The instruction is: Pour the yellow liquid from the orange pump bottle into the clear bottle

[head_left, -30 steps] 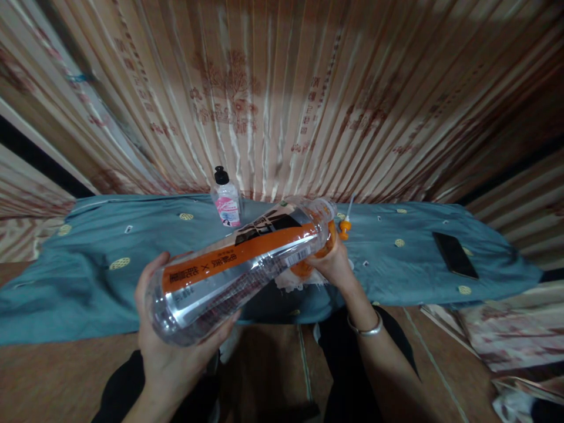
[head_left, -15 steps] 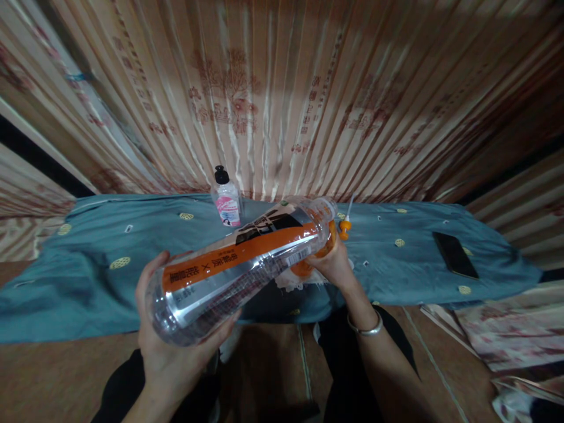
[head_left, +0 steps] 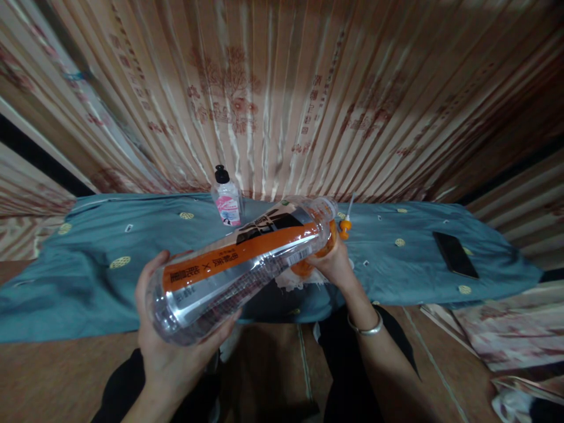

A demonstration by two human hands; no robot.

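My left hand (head_left: 176,358) is wrapped round the base of a large clear plastic bottle (head_left: 255,252) with an orange and black label. The bottle lies tilted across the view, its neck pointing to the upper right. My right hand (head_left: 332,264) is closed round an orange bottle (head_left: 326,242) under that neck. The large bottle hides most of the orange one, and whether the two mouths touch I cannot tell. Just beyond my right hand, an orange pump head (head_left: 345,228) with a pale tube lies on the cloth.
A clear bottle (head_left: 228,205) with a black cap and pink label stands at the back left. A dark phone (head_left: 455,254) lies at the right. White lacy material (head_left: 286,282) shows below the large bottle. The teal cloth (head_left: 101,235) meets a pleated curtain (head_left: 273,100) behind.
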